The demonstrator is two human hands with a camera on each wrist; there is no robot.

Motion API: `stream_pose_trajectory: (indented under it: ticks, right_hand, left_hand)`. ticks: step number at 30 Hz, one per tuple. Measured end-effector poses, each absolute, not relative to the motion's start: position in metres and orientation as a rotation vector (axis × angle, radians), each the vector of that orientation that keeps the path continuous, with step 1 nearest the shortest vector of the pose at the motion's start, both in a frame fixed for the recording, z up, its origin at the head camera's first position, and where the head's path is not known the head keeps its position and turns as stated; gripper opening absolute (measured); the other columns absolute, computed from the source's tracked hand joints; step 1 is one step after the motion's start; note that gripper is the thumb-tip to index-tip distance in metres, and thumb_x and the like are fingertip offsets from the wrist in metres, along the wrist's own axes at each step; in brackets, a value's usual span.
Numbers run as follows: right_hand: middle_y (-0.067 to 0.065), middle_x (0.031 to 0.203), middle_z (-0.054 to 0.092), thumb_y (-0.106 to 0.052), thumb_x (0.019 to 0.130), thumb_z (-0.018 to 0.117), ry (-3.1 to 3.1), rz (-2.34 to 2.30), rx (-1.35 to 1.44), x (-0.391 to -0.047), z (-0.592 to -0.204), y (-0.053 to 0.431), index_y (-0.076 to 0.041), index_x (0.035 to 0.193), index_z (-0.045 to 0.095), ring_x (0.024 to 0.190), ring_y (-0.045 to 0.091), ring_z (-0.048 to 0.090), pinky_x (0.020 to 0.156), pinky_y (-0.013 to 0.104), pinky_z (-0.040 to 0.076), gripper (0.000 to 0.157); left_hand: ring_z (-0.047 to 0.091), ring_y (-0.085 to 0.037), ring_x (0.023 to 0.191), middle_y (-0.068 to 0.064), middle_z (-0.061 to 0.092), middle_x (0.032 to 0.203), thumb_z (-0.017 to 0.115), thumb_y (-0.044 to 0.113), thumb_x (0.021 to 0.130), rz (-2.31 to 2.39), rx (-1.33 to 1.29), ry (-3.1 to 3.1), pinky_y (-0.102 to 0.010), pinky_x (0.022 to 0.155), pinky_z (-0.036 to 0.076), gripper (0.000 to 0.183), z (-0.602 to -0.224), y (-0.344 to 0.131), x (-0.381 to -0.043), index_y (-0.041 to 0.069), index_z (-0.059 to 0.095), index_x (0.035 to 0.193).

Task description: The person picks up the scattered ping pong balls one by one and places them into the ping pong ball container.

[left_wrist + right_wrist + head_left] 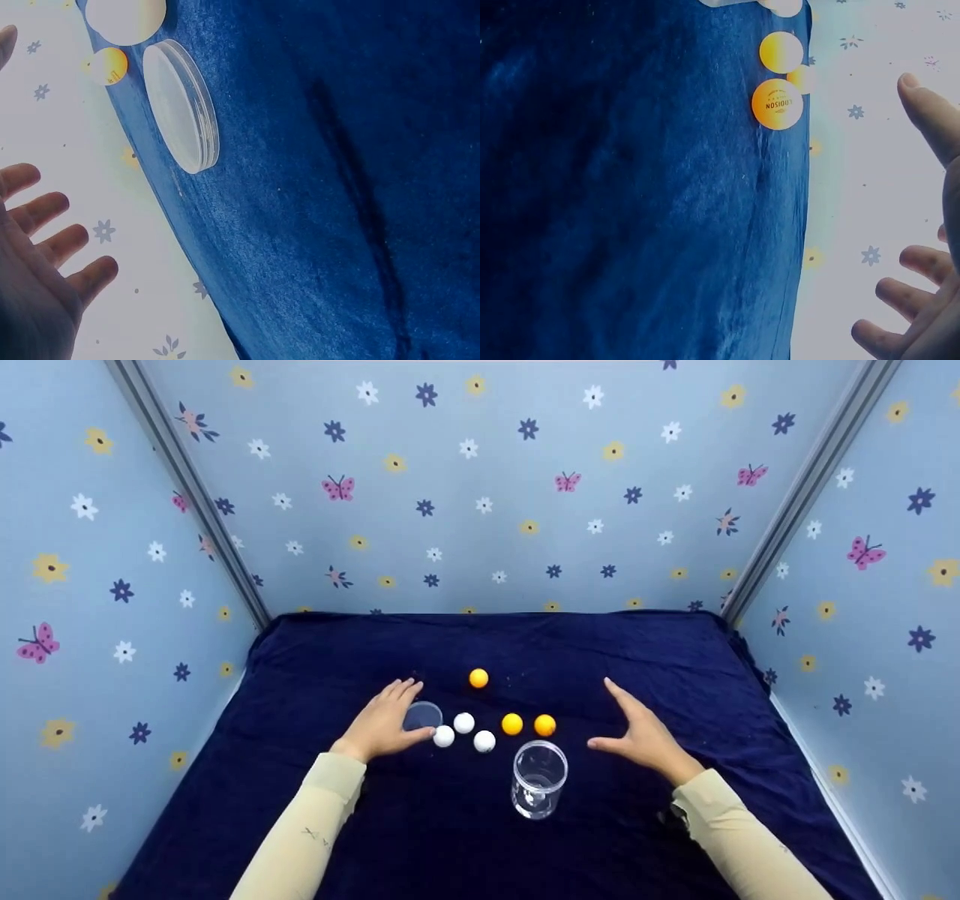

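My left hand (381, 725), fingers spread and holding nothing, hovers by a clear round lid (424, 715); its thumb overlaps the edge of a white ping-pong ball (445, 736) in the head view. In the left wrist view the lid (180, 109) lies apart from the fingers. Two more white ping-pong balls sit beside the first. Thumb and fingers wide apart, my right hand (646, 735) is in the air to the right of an orange ping-pong ball (545, 725), whose printed lettering shows in the right wrist view. Between the hands, nearer me, stands a clear open jar (537, 795).
Another orange ball (512, 724) lies left of the printed one, and a third orange ball (478, 678) is farther back. Dark blue cloth (450, 840) with some wrinkles covers the table. Flower-patterned walls (465, 510) enclose the back and both sides.
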State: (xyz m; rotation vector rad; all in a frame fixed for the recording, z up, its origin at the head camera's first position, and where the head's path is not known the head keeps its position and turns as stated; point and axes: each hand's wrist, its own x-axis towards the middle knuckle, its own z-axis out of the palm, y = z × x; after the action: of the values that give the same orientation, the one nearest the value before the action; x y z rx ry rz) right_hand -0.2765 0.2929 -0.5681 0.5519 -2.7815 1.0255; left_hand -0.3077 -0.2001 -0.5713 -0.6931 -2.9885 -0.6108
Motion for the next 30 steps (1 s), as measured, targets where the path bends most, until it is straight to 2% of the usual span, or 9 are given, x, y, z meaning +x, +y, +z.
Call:
stream_pose_trajectory:
  ticks: [5, 11, 21, 25, 30]
  right_hand:
    - [0.026, 0.167, 0.047, -0.033, 0.076, 0.1, -2.751, 1.065, 0.585, -0.274, -0.571, 0.292, -0.002, 0.165, 0.042, 0.153, 0.048, 0.047, 0.126, 0.063, 0.038, 0.111]
    - [0.025, 0.158, 0.057, -0.03, 0.073, 0.102, -2.692, 1.074, 0.648, -0.273, -0.574, 0.289, 0.002, 0.156, 0.054, 0.147, 0.046, 0.054, 0.123, 0.06, 0.043, 0.101]
    - [0.028, 0.15, 0.063, -0.02, 0.07, 0.103, -2.647, 1.195, 0.713, -0.274, -0.58, 0.284, 0.003, 0.154, 0.055, 0.132, 0.048, 0.064, 0.112, 0.065, 0.051, 0.1]
    - [0.027, 0.149, 0.064, -0.018, 0.071, 0.103, -2.632, 1.24, 0.733, -0.273, -0.582, 0.283, 0.002, 0.154, 0.056, 0.129, 0.044, 0.066, 0.106, 0.067, 0.054, 0.098]
    - [0.02, 0.147, 0.067, -0.018, 0.071, 0.103, -2.622, 1.254, 0.767, -0.271, -0.583, 0.282, -0.001, 0.155, 0.057, 0.125, 0.042, 0.069, 0.103, 0.052, 0.059, 0.098]
  left_hand:
    - [0.044, -0.044, 0.156, -0.022, 0.048, 0.166, 0.076, 0.055, 0.097, -0.63, -0.693, -2.981, -0.064, 0.126, 0.038, 0.088, -0.573, -0.2, -0.304, 0.003, 0.048, 0.162]
    - [0.047, -0.042, 0.154, -0.02, 0.051, 0.164, 0.077, 0.054, 0.097, -0.67, -0.698, -2.968, -0.063, 0.125, 0.039, 0.085, -0.572, -0.198, -0.303, 0.005, 0.05, 0.161]
    - [0.052, -0.041, 0.149, -0.018, 0.055, 0.161, 0.079, 0.053, 0.095, -0.69, -0.714, -2.946, -0.061, 0.121, 0.045, 0.084, -0.572, -0.198, -0.304, 0.005, 0.053, 0.159]
    - [0.056, -0.041, 0.146, -0.017, 0.058, 0.158, 0.081, 0.051, 0.095, -0.699, -0.718, -2.929, -0.061, 0.118, 0.048, 0.082, -0.572, -0.197, -0.303, 0.004, 0.054, 0.157]
    - [0.06, -0.04, 0.142, -0.018, 0.061, 0.155, 0.081, 0.05, 0.094, -0.71, -0.719, -2.918, -0.06, 0.115, 0.051, 0.08, -0.574, -0.196, -0.301, 0.004, 0.057, 0.155]
